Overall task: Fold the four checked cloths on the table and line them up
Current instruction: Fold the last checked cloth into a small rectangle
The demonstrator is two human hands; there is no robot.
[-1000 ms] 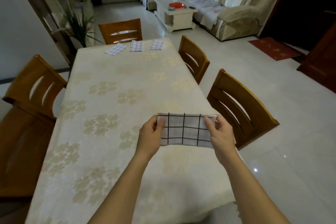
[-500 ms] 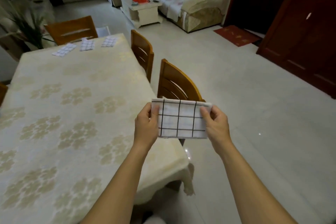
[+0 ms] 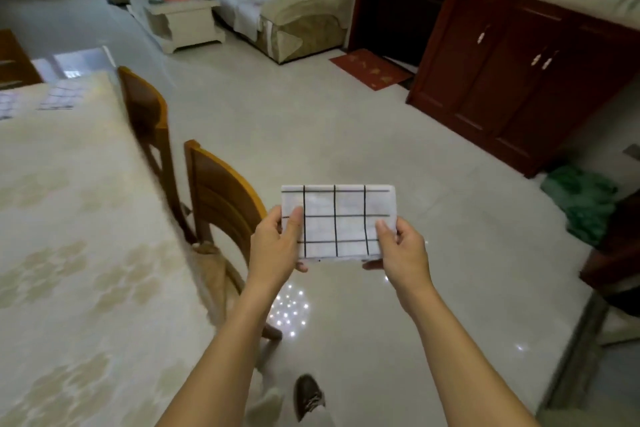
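I hold a folded white cloth with black checks [image 3: 341,220] flat in front of me, over the floor to the right of the table. My left hand [image 3: 275,243] pinches its left edge and my right hand [image 3: 401,248] pinches its right edge. Two other folded checked cloths lie at the table's far end: one [image 3: 62,97] near the far right corner, another [image 3: 7,106] cut off by the left frame edge. The table [image 3: 79,253] wears a cream floral cover.
Two wooden chairs [image 3: 221,194] [image 3: 145,111] stand along the table's right side. A dark red cabinet [image 3: 519,73] lines the right wall, a green bundle [image 3: 585,198] on the floor beside it. A sofa [image 3: 294,3] and coffee table [image 3: 180,14] sit far back.
The view has swung right and I have stepped beside the table; the held cloth now hangs over the floor instead of the tabletop. Both hands keep their grip.
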